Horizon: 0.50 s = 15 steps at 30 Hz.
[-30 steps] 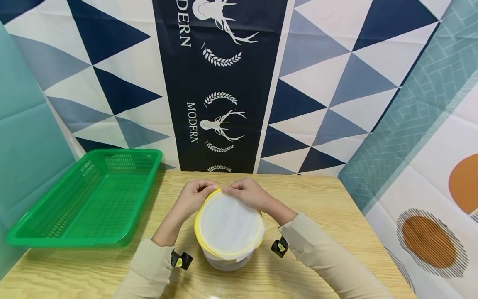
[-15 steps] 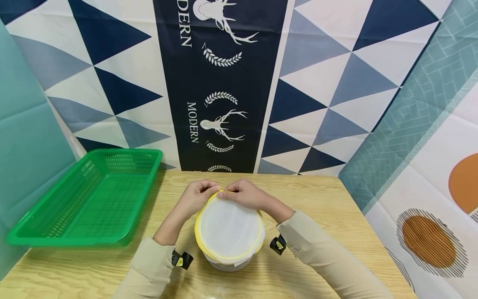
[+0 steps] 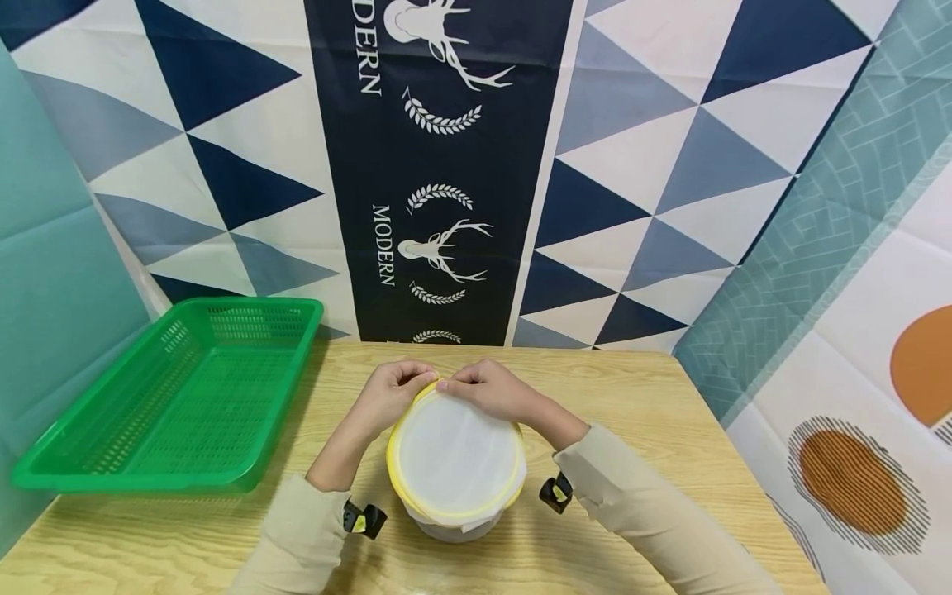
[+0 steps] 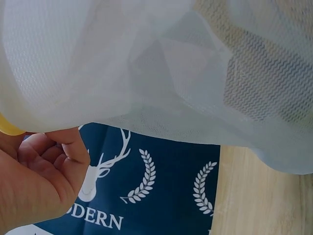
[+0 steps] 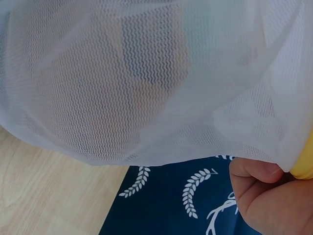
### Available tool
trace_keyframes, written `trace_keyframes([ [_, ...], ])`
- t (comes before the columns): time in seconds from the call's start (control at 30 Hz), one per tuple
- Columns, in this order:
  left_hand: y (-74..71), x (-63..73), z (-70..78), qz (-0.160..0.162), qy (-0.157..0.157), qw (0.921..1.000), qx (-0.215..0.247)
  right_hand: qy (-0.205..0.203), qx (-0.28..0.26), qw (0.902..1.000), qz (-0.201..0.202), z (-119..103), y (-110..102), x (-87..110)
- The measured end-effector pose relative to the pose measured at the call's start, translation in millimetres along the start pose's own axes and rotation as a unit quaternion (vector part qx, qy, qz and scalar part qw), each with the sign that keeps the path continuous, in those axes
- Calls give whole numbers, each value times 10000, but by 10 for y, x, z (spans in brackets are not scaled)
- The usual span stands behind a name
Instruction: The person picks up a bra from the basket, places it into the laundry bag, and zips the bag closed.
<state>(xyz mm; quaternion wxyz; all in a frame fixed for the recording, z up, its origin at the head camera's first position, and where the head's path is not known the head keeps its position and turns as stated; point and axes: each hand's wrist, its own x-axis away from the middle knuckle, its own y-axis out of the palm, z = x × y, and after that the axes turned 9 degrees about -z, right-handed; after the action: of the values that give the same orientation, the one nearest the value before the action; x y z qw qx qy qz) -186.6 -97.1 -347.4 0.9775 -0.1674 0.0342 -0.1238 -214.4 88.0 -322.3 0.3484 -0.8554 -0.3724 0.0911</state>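
Note:
A round white mesh laundry bag with yellow trim stands on the wooden table, its flat lid facing up and tilted toward the head camera. My left hand pinches the trim at the far edge of the lid. Close beside it, my right hand pinches the same edge, thumb on top. In the left wrist view, thin see-through mesh hangs above and beside the curled fingers. The right wrist view has the mesh wall filling the upper part, with yellow trim at the thumb.
A green plastic basket with slotted sides stands at the left of the table. Behind the table hangs a patterned cloth with deer heads and triangles. Black wrist cameras sit below both sleeves.
Both hands stay at the far edge of the bag, and my right thumb has shifted slightly left and down toward my left hand. The bag's lid has tilted a little; the basket has not moved.

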Motion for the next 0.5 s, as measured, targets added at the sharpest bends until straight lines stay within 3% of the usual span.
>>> trace_keyframes([
  [0.5, -9, 1, -41, 32, 108, 9999, -80, -60, -23, 9999, 92, 1, 8, 11],
])
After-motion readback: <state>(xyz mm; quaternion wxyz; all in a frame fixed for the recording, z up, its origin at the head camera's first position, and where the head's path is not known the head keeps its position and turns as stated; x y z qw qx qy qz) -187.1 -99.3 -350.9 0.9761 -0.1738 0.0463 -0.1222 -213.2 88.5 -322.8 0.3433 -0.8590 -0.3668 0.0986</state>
